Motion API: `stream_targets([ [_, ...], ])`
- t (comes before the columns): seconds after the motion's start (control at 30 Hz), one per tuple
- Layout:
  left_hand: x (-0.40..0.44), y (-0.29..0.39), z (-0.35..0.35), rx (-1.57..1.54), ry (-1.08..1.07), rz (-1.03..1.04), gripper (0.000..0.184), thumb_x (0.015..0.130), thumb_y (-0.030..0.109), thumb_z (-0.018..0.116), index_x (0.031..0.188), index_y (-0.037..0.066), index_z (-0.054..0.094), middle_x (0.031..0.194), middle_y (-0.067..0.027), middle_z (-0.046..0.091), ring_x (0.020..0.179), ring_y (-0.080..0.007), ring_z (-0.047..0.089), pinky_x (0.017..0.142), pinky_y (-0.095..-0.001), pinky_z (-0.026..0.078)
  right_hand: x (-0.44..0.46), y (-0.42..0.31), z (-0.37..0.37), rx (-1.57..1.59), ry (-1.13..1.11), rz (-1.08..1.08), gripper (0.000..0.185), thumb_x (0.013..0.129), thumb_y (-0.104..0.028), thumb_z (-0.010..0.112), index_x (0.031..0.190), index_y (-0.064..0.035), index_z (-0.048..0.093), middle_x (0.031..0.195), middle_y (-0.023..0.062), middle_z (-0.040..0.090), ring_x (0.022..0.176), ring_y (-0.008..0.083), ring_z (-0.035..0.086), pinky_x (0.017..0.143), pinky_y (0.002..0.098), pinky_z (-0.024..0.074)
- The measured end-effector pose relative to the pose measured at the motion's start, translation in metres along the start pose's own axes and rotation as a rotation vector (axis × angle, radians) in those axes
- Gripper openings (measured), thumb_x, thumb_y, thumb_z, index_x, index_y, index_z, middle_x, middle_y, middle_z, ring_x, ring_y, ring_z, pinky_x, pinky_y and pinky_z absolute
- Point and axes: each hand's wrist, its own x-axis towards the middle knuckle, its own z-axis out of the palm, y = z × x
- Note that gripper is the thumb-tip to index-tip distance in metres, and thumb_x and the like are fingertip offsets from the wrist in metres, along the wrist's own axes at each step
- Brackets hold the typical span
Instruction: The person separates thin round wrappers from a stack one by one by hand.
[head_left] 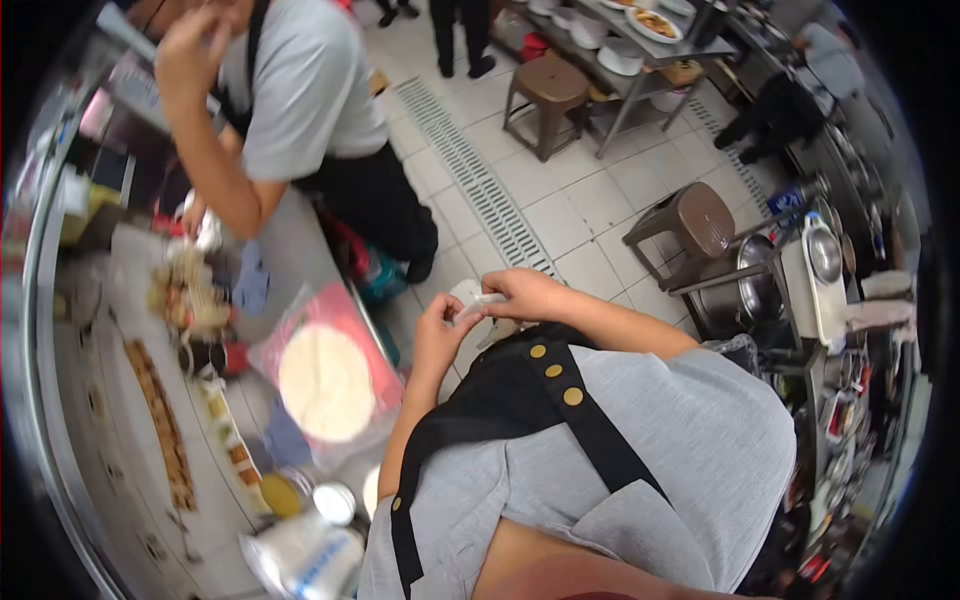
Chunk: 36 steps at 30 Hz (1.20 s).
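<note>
In front of my apron, my left hand and my right hand meet with their fingers pinched on a small, thin white piece. It looks like film or paper, but its exact kind is unclear. Nearest to my left hand, on the counter, lies a stack of pale round flatbreads on a clear plastic bag with something pink under it.
Left along the counter are skewers, blue cloths, jars and a white bag. A co-worker stands at its far end. Brown stools and a floor drain lie ahead; metal bowls are at right.
</note>
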Motion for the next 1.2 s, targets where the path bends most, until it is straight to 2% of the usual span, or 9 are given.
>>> stream_targets([
  [0.13, 0.070, -0.002, 0.036, -0.087, -0.224, -0.053, 0.032, 0.077, 0.021, 0.086, 0.082, 0.004, 0.059, 0.070, 0.0013, 0.055, 0.064, -0.0082, 0.048, 0.059, -0.0250, 0.042, -0.009, 0.033, -0.035, 0.046, 0.167, 0.165, 0.033, 0.082, -0.034, 0.071, 0.099, -0.0061, 0.065, 0.091, 0.0146, 0.070, 0.086, 0.0329, 0.067, 0.074, 0.0419, 0.0518],
  [0.2, 0.101, -0.001, 0.054, -0.080, -0.306, 0.004, 0.033, 0.077, 0.023, 0.086, 0.083, 0.005, 0.059, 0.069, 0.0029, 0.055, 0.063, -0.0065, 0.047, 0.057, -0.0238, 0.040, -0.015, 0.042, -0.052, 0.014, 0.275, 0.209, 0.029, 0.087, -0.033, 0.069, 0.096, -0.0062, 0.061, 0.082, 0.0126, 0.069, 0.076, 0.0281, 0.068, 0.065, 0.0385, 0.0511],
  [0.47, 0.185, 0.062, 0.124, 0.085, -0.764, 0.108, 0.030, 0.081, 0.028, 0.081, 0.090, 0.002, 0.070, 0.061, -0.0020, 0.060, 0.057, -0.0082, 0.050, 0.054, -0.0270, 0.040, -0.053, 0.090, -0.073, 0.060, 0.700, 0.443, 0.027, 0.088, -0.034, 0.067, 0.099, -0.0093, 0.066, 0.088, 0.0156, 0.070, 0.084, 0.0360, 0.067, 0.073, 0.0446, 0.0523],
  [0.7, 0.226, 0.080, 0.172, 0.120, -0.891, 0.351, 0.021, 0.087, 0.023, 0.075, 0.092, 0.002, 0.074, 0.064, -0.0035, 0.063, 0.059, -0.0088, 0.052, 0.057, -0.0280, 0.043, -0.061, 0.103, -0.074, 0.178, 0.890, 0.652, 0.032, 0.090, -0.038, 0.066, 0.102, -0.0084, 0.066, 0.090, 0.0150, 0.070, 0.086, 0.0367, 0.067, 0.074, 0.0444, 0.0516],
  [0.8, 0.256, 0.080, 0.182, 0.122, -0.974, 0.276, 0.020, 0.086, 0.020, 0.075, 0.091, 0.001, 0.073, 0.071, -0.0071, 0.067, 0.065, -0.0145, 0.059, 0.063, -0.0297, 0.047, -0.053, 0.099, -0.090, 0.211, 0.908, 0.695, 0.041, 0.085, -0.046, 0.070, 0.102, -0.0089, 0.066, 0.092, 0.0143, 0.071, 0.088, 0.0364, 0.067, 0.075, 0.0444, 0.0517],
  [0.87, 0.281, 0.086, 0.180, 0.088, -0.956, 0.658, 0.018, 0.085, 0.017, 0.075, 0.090, 0.000, 0.072, 0.081, -0.0095, 0.069, 0.074, -0.0217, 0.064, 0.071, -0.0323, 0.049, -0.038, 0.106, -0.097, 0.140, 0.888, 0.705, 0.042, 0.084, -0.047, 0.070, 0.102, -0.0092, 0.066, 0.092, 0.0142, 0.071, 0.088, 0.0356, 0.067, 0.074, 0.0437, 0.0518],
  [1.0, 0.338, 0.106, 0.176, 0.219, -1.086, 0.591, 0.020, 0.084, 0.020, 0.074, 0.094, 0.003, 0.071, 0.090, -0.0155, 0.069, 0.082, -0.0345, 0.066, 0.075, -0.0382, 0.050, 0.004, 0.106, -0.133, 0.065, 0.891, 0.847, 0.037, 0.086, -0.045, 0.068, 0.099, -0.0107, 0.070, 0.090, 0.0137, 0.071, 0.088, 0.0348, 0.068, 0.075, 0.0453, 0.0522],
  [1.03, 0.349, 0.115, 0.174, 0.243, -1.088, 0.618, 0.018, 0.086, 0.019, 0.073, 0.094, 0.003, 0.069, 0.086, -0.0138, 0.068, 0.081, -0.0277, 0.065, 0.076, -0.0346, 0.049, 0.013, 0.103, -0.145, 0.049, 0.885, 0.856, 0.033, 0.088, -0.042, 0.065, 0.100, -0.0120, 0.071, 0.089, 0.0137, 0.071, 0.089, 0.0351, 0.068, 0.077, 0.0465, 0.0526],
  [1.2, 0.422, 0.116, 0.191, 0.259, -1.219, 0.611, 0.016, 0.090, 0.018, 0.070, 0.095, 0.004, 0.068, 0.084, -0.0088, 0.069, 0.080, -0.0176, 0.062, 0.076, -0.0321, 0.048, 0.058, 0.116, -0.183, 0.026, 0.895, 0.901, 0.029, 0.088, -0.036, 0.063, 0.104, -0.0129, 0.071, 0.091, 0.0142, 0.071, 0.091, 0.0356, 0.067, 0.079, 0.0471, 0.0527],
])
